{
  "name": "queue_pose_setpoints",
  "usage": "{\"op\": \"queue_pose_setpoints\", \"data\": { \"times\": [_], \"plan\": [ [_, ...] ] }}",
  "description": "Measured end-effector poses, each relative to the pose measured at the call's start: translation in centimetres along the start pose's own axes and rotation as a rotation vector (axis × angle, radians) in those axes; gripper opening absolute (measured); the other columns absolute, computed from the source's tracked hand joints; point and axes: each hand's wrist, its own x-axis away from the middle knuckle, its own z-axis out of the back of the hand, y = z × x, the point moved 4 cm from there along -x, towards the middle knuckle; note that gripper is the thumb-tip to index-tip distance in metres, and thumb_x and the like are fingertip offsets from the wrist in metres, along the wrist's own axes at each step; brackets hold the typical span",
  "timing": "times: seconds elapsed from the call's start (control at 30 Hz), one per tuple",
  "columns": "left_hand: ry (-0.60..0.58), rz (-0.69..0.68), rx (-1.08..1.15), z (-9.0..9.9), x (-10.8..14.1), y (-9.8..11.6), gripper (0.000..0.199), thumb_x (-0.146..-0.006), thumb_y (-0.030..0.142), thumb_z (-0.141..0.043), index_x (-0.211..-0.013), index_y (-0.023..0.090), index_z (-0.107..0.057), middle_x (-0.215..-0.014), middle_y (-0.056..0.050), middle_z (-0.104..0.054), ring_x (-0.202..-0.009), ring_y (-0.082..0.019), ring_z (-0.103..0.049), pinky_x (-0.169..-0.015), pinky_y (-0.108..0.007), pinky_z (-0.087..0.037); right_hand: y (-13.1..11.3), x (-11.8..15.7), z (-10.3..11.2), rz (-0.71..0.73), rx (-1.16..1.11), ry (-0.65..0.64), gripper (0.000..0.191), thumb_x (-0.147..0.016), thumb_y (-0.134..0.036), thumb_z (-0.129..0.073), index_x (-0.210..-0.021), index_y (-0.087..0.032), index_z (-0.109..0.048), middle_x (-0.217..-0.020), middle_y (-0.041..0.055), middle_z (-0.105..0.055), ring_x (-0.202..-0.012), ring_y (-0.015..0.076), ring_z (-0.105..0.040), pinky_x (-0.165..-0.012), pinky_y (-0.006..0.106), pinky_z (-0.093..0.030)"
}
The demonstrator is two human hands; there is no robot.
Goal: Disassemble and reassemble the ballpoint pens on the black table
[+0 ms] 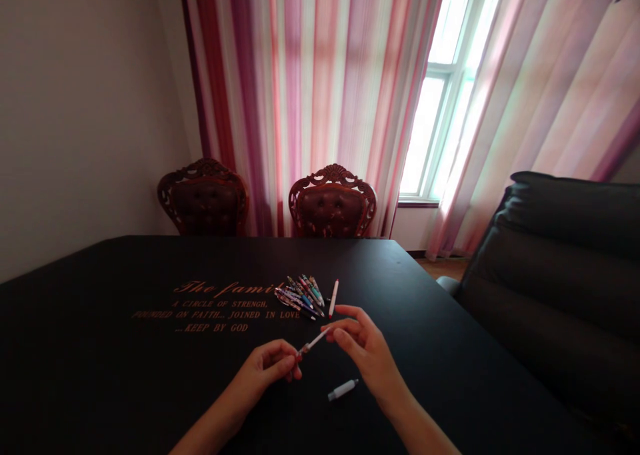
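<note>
My left hand (277, 363) is closed in a pinch around the red lower end of a slim white pen refill (316, 340). It slants up to the right, where the thumb and fingers of my right hand (356, 338) pinch its other end. Below my right hand, a white pen barrel (343, 389) with a grey end lies on the black table. Just beyond my right fingertips rests a white pen with red ends (333, 299). Left of that pen is a loose pile of several patterned pens (304, 296).
The black table (100, 388) has gold lettering on its left half. Two carved chairs (333, 205) with dark padded backs stand at its far edge. A black leather armchair (560, 295) is on the right. Striped curtains (320, 95) hang beside a bright window (435, 108).
</note>
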Motion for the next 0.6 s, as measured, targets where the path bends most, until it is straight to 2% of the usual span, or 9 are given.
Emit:
{"op": "queue_pose_setpoints", "data": {
  "times": [0.07, 0.13, 0.23, 0.3, 0.43, 0.5, 0.6],
  "plan": [
    [0.025, -0.011, 0.031, 0.3, 0.1, 0.3, 0.029, -0.080, 0.044, -0.069, -0.084, 0.015, -0.070, -0.071, -0.004, -0.071, -0.067, -0.016, -0.056, -0.068, -0.026, -0.039, 0.2, -0.1, 0.7, -0.016, 0.201, -0.041, 0.028, -0.083, -0.041, -0.064, -0.100, -0.020, -0.061, -0.088, 0.0043, -0.070, -0.081, 0.0198, -0.064, -0.074, 0.032, -0.047],
    [0.063, -0.007, 0.075, 0.6, 0.1, 0.5, 0.028, -0.080, 0.043, -0.069, -0.085, 0.016, -0.070, -0.072, -0.004, -0.071, -0.068, -0.016, -0.055, -0.068, -0.026, -0.038, 0.8, 0.1, 1.4, -0.044, 0.482, -0.169, 0.020, -0.075, -0.034, -0.072, -0.087, -0.020, -0.066, -0.086, 0.0023, -0.067, -0.081, 0.0197, -0.060, -0.074, 0.030, -0.044],
    [0.124, -0.004, 0.126, 1.0, 0.1, 0.5, 0.029, -0.076, 0.044, -0.073, -0.083, 0.016, -0.071, -0.071, -0.003, -0.069, -0.067, -0.016, -0.054, -0.067, -0.026, -0.038, 2.1, 0.8, 2.1, -0.078, 0.775, -0.402, 0.033, -0.055, -0.023, -0.085, -0.083, -0.023, -0.069, -0.092, 0.0003, -0.063, -0.092, 0.0220, -0.055, -0.081, 0.031, -0.041],
    [0.136, -0.008, 0.133, 1.1, 0.1, 0.3, 0.029, -0.075, 0.044, -0.073, -0.082, 0.016, -0.071, -0.070, -0.003, -0.068, -0.066, -0.015, -0.053, -0.066, -0.026, -0.038, 3.0, 1.0, 2.5, -0.100, 0.846, -0.453, 0.033, -0.051, -0.018, -0.085, -0.080, -0.024, -0.070, -0.094, -0.0003, -0.062, -0.095, 0.0228, -0.053, -0.083, 0.031, -0.040],
    [0.117, -0.003, 0.113, 1.2, 0.0, 0.0, 0.027, -0.078, 0.042, -0.072, -0.083, 0.015, -0.070, -0.071, -0.003, -0.068, -0.068, -0.016, -0.053, -0.067, -0.026, -0.038, 3.0, 0.3, 2.7, -0.098, 0.762, -0.369, 0.011, -0.069, -0.016, -0.073, -0.078, -0.021, -0.067, -0.082, -0.0012, -0.063, -0.081, 0.0174, -0.056, -0.072, 0.026, -0.041],
    [0.106, -0.008, 0.086, 1.1, 0.0, -0.1, 0.026, -0.080, 0.041, -0.070, -0.084, 0.016, -0.070, -0.072, -0.003, -0.069, -0.068, -0.016, -0.053, -0.068, -0.026, -0.038, 1.9, -0.4, 3.2, -0.047, 0.661, -0.233, 0.005, -0.079, -0.021, -0.065, -0.084, -0.019, -0.065, -0.076, -0.0016, -0.063, -0.071, 0.0148, -0.056, -0.066, 0.024, -0.042],
    [0.096, -0.014, 0.041, 0.9, -0.1, -0.1, 0.027, -0.079, 0.043, -0.069, -0.084, 0.016, -0.071, -0.070, -0.003, -0.069, -0.067, -0.016, -0.054, -0.067, -0.026, -0.038, -0.3, -0.8, 4.3, 0.101, 0.524, 0.030, 0.012, -0.084, -0.030, -0.062, -0.088, -0.019, -0.065, -0.076, -0.0002, -0.063, -0.071, 0.0163, -0.056, -0.067, 0.027, -0.044]
  ]
}}
